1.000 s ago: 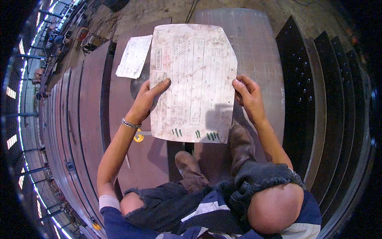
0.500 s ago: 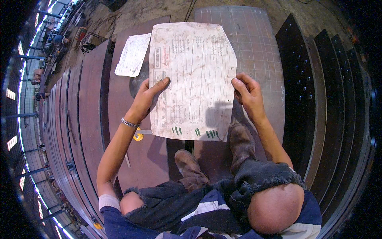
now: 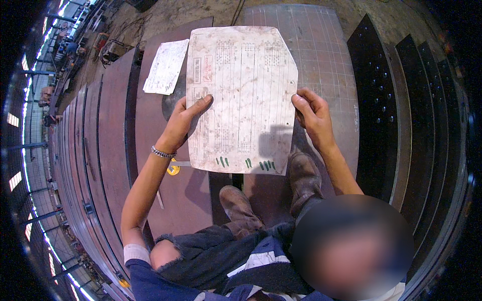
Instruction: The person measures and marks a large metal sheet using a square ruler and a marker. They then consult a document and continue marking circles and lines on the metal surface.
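Observation:
Between my hands I hold a large, smudged drawing sheet with fine printed lines, stamps and green marker strokes along its lower edge. My left hand grips its left side, thumb on top and fingers behind. At the right edge, my right hand pinches the sheet between thumb and curled fingers. A smaller stack of white papers lies on the steel plate just left of the sheet. A yellow tape measure rests below my left wrist, partly behind the sheet, with its pale blade beside it.
Brown steel plates lie under my boots. A plate with a chalked grid is at the far right of the sheet. Dark drilled plates stand along the right; several long plates line the left.
Both hands still hold the sheet in nearly the same pose. The whole scene has shifted very slightly upward in the picture.

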`<action>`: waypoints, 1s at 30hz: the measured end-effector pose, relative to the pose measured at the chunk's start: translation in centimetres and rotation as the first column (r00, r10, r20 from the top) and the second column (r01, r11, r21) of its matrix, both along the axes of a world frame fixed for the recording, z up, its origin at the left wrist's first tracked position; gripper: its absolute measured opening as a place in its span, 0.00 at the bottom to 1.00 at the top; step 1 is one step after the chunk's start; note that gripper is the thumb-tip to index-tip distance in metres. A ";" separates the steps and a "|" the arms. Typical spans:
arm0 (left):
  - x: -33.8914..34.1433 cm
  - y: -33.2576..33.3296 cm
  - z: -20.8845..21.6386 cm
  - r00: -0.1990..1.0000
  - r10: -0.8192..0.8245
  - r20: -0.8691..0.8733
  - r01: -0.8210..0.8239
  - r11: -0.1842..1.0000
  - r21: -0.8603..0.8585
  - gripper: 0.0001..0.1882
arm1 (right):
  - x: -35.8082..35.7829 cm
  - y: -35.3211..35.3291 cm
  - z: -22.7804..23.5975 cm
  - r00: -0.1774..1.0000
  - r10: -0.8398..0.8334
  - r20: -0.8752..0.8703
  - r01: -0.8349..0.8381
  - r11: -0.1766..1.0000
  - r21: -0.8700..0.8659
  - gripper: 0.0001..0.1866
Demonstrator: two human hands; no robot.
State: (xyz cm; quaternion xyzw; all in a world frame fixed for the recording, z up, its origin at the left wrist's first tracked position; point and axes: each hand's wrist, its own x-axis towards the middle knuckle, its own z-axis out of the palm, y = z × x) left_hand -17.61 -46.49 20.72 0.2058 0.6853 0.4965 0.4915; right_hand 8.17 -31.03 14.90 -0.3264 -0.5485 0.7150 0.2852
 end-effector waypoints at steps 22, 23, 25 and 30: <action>-0.6 -0.3 -0.8 0.999 -0.030 0.012 0.030 1.000 -0.002 0.25 | 0.0 -0.1 -0.2 0.999 0.004 0.031 -0.005 1.000 0.019 0.11; -0.5 -0.3 -0.9 1.000 -0.016 0.006 0.016 1.000 0.010 0.24 | 0.0 -0.1 -0.2 1.000 0.000 0.018 0.000 1.000 0.021 0.10; -0.2 -0.2 -0.9 1.000 -0.002 -0.004 0.002 1.000 0.018 0.23 | -0.1 -0.2 -0.1 1.000 -0.011 -0.005 0.011 1.000 0.026 0.10; -0.4 -0.4 -1.0 1.000 -0.019 -0.022 0.018 1.000 -0.006 0.23 | 0.0 -0.2 -0.5 1.000 0.001 0.019 -0.001 1.000 0.021 0.10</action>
